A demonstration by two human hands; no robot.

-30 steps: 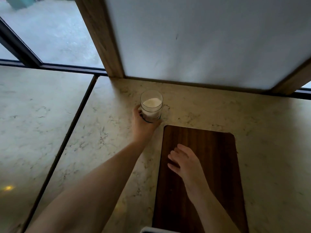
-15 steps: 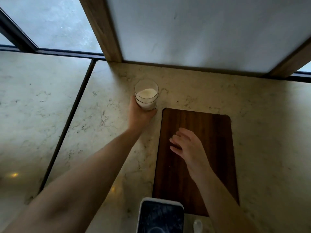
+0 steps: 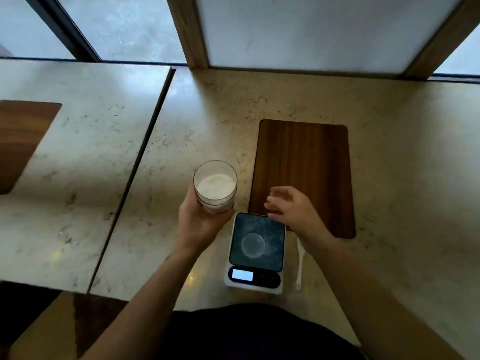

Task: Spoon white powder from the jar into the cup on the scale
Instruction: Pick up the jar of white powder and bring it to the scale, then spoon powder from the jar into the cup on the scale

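My left hand (image 3: 201, 224) grips a clear glass jar (image 3: 215, 185) of white powder, held upright just left of the scale. The white kitchen scale (image 3: 255, 255) has a dark platform and a lit display, and a small clear cup (image 3: 253, 246) stands on its middle. My right hand (image 3: 293, 211) hovers over the scale's far right corner, fingers apart and blurred, holding nothing. A white spoon (image 3: 300, 266) lies on the counter right of the scale, partly hidden by my right forearm.
A dark wooden board (image 3: 306, 165) lies beyond the scale. The marble counter (image 3: 181, 126) has a dark seam on the left, with a second wooden board (image 3: 20, 141) at the far left. A window frame and wall close the back.
My left hand has lifted the jar from the back of the counter and brought it toward me, beside the scale. My right hand left the board. The view tilted down, showing scale, cup and spoon.
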